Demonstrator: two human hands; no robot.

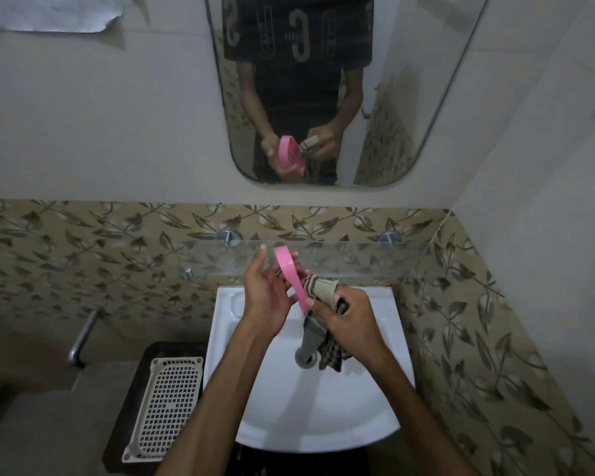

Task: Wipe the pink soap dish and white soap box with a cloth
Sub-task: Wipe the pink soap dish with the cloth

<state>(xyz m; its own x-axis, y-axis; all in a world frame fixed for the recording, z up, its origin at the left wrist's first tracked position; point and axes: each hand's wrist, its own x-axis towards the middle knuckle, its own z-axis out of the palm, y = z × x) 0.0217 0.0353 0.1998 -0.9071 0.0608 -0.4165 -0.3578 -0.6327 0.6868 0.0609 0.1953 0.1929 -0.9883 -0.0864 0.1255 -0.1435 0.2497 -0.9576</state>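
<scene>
I see the left hand (267,297) gripping the pink soap dish (291,280), fingers and thumb clamped on its rim so the dish stands on edge, tilted, above the back edge of the white sink (323,407). My right hand (349,321) is clenched around a checked cloth (323,304), with the covered fingers pushed against the dish's far face; the loose end of the cloth hangs down over the drain (304,357). The dish sits just in front of the glass shelf (358,259), which runs along the leaf-patterned tiles behind the sink. In the mirror (392,97) above I can see the perforated face of the dish with the cloth pressed against it. A white perforated tray, which may be the soap box (167,407), lies flat on a dark stand (117,441) beside the sink's left edge, well apart from both hands.
</scene>
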